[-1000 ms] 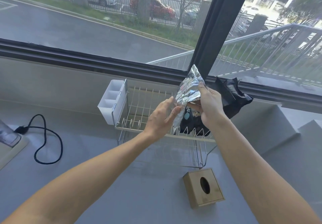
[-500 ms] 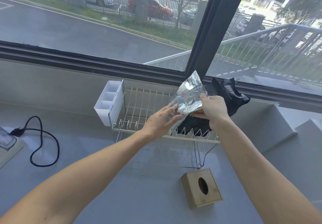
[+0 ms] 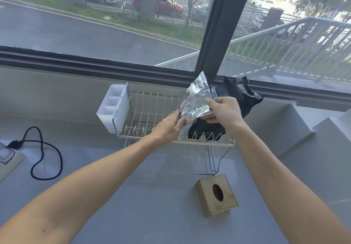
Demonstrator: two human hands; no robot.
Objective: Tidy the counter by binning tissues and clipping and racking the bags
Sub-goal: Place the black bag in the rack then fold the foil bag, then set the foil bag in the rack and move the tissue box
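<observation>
A single head-worn wide-angle view looks forward and down along both forearms, close over the grey counter (image 3: pixel 133 196). It faces the window (image 3: pixel 212 35), the street outside filling the upper part, with the dish rack (image 3: pixel 152 111) central at arm's length.

We see a black cable (image 3: pixel 47 160) looped on the counter's left; a white three-compartment caddy (image 3: pixel 112 109) stands nearer the window (image 3: pixel 114 25).
</observation>
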